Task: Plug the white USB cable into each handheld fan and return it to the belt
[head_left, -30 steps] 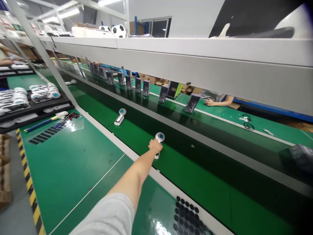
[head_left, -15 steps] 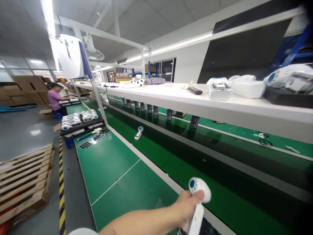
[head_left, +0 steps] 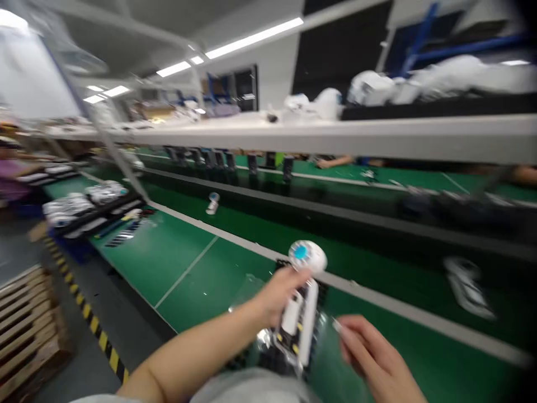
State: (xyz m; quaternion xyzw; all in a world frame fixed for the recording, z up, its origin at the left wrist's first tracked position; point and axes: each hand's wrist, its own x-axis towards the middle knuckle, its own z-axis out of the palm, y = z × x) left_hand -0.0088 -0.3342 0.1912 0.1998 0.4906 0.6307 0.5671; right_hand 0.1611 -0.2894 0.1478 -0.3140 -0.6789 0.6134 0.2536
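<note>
My left hand point(head_left: 279, 294) is closed around the neck of a white device point(head_left: 316, 257) with a rounded head and a blue round face. Its long white handle point(head_left: 309, 324) reaches down toward me. Beside the handle are a dark part with yellow spots and a white piece point(head_left: 291, 313), blurred. Clear plastic film and a black gridded mat or tray point(head_left: 321, 291) lie beneath. To the right, my right hand point(head_left: 373, 358) pinches a tiny pale thing between thumb and forefinger, too small to name.
A similar white device point(head_left: 212, 203) lies on the dark green conveyor belt point(head_left: 251, 226), and another blurred one point(head_left: 467, 285) is at right. Trays of white devices point(head_left: 69, 207) stand at left. A white shelf point(head_left: 235, 131) runs above. Other people's arms point(head_left: 335, 161) show beyond.
The view has swung to the right. My left hand with the white device has come from over the belt's edge to above the mat. My right hand has entered the picture.
</note>
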